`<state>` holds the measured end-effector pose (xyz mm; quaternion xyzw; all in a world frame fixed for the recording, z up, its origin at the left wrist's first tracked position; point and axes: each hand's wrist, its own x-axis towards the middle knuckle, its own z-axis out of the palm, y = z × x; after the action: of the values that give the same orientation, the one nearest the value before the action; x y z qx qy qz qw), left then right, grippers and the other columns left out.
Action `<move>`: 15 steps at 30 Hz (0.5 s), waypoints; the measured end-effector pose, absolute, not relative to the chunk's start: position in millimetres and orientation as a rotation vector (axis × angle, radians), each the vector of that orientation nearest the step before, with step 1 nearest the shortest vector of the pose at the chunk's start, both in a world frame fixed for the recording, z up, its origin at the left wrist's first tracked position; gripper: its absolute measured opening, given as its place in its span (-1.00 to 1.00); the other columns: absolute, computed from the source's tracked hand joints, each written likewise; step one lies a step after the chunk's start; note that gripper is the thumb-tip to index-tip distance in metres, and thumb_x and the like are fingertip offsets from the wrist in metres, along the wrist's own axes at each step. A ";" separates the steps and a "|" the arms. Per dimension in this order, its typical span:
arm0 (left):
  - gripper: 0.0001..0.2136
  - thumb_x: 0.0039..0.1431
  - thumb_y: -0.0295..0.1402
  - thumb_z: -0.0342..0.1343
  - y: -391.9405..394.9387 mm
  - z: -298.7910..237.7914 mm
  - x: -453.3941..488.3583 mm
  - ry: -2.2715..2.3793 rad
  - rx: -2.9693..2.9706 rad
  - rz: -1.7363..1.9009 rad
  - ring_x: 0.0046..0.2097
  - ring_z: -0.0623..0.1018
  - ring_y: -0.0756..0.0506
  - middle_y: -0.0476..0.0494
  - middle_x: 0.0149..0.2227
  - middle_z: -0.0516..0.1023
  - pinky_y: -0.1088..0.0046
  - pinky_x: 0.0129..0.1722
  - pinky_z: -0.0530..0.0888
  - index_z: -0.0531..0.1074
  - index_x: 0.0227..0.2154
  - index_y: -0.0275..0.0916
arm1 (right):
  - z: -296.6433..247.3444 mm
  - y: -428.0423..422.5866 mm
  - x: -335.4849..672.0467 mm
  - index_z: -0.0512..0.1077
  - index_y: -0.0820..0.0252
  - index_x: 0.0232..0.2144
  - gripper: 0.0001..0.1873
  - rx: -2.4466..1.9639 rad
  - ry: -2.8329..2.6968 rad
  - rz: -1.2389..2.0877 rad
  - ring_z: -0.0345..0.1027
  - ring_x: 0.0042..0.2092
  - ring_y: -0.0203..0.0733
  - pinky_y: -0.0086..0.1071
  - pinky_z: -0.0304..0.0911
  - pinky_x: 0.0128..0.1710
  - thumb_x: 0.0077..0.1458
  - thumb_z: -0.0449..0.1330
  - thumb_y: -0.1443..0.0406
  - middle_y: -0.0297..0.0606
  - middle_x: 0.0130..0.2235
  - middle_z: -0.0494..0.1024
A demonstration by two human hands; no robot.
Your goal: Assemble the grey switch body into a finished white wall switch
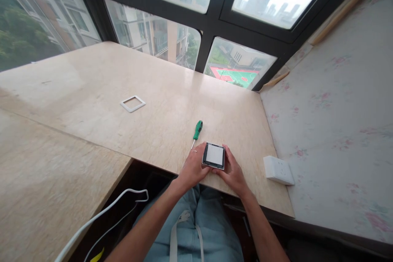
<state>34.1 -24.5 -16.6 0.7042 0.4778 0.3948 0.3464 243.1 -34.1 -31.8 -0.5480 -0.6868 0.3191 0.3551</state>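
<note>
A square wall-switch unit [214, 154], with a pale centre and a dark border, is held near the front edge of the stone ledge. My left hand [195, 163] is closed on its left side, a ring on one finger. From the right, my right hand [232, 170] grips the opposite side, thumb at the near edge. Just beyond my left hand lies a green-handled screwdriver [198, 129], its shaft pointing toward me. Farther left, a white square frame [133, 103] rests flat on the ledge. The unit's underside is hidden.
The beige stone ledge [166, 131] runs up to dark-framed windows [211, 28]. On the right, a white socket box [278, 170] sits against the floral-papered wall [331, 131]. A white cable [101, 213] hangs at the lower left beside the ledge's inner corner.
</note>
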 end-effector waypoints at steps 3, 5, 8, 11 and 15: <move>-0.24 0.04 -0.42 0.30 -21.6 -19.3 33.6 1.243 1.840 1.020 0.32 0.32 -0.35 -0.40 0.29 0.33 -0.10 0.30 0.28 0.13 0.30 -0.24 | -29.0 -34.0 241.8 0.01 0.01 0.41 0.00 -1.429 -1.787 0.817 0.12 0.38 0.15 0.13 0.07 0.36 0.05 0.40 0.08 -0.04 0.40 0.19; -0.25 0.03 -0.44 0.30 -21.3 -20.3 32.8 1.237 1.851 1.022 0.33 0.32 -0.35 -0.39 0.29 0.34 -0.09 0.30 0.30 0.15 0.29 -0.24 | -29.1 -33.9 241.9 0.02 0.01 0.40 0.00 -1.440 -1.793 0.798 0.11 0.38 0.15 0.14 0.05 0.36 0.04 0.40 0.07 -0.04 0.39 0.19; -0.28 0.04 -0.43 0.31 -23.3 -20.7 32.0 1.246 1.870 1.037 0.31 0.34 -0.34 -0.38 0.27 0.37 -0.07 0.30 0.31 0.18 0.27 -0.24 | -32.0 -34.6 243.4 0.02 0.01 0.40 0.00 -1.447 -1.800 0.775 0.04 0.41 0.13 0.14 0.00 0.38 0.04 0.41 0.07 -0.05 0.41 0.14; -0.30 0.07 -0.43 0.28 -27.1 -20.3 32.3 1.269 1.897 1.039 0.31 0.34 -0.34 -0.35 0.28 0.36 -0.08 0.29 0.33 0.18 0.28 -0.23 | -35.6 -35.8 245.0 0.01 -0.01 0.41 -0.04 -1.393 -1.741 0.825 -0.03 0.43 0.11 0.13 -0.02 0.39 0.10 0.37 0.07 -0.07 0.44 0.07; -0.29 0.07 -0.45 0.25 -30.7 -19.7 33.3 1.278 1.898 1.022 0.30 0.34 -0.34 -0.33 0.28 0.36 -0.09 0.29 0.32 0.16 0.29 -0.21 | -26.9 -31.6 238.7 0.12 -0.02 0.36 -0.24 -1.324 -1.638 0.813 -0.01 0.43 0.09 0.16 -0.05 0.40 0.21 0.27 0.09 -0.11 0.43 0.12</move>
<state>33.3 -30.7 -19.7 0.7195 0.4843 0.3874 0.3125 238.7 -31.6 -26.9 -0.5300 -0.6558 0.3255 0.4279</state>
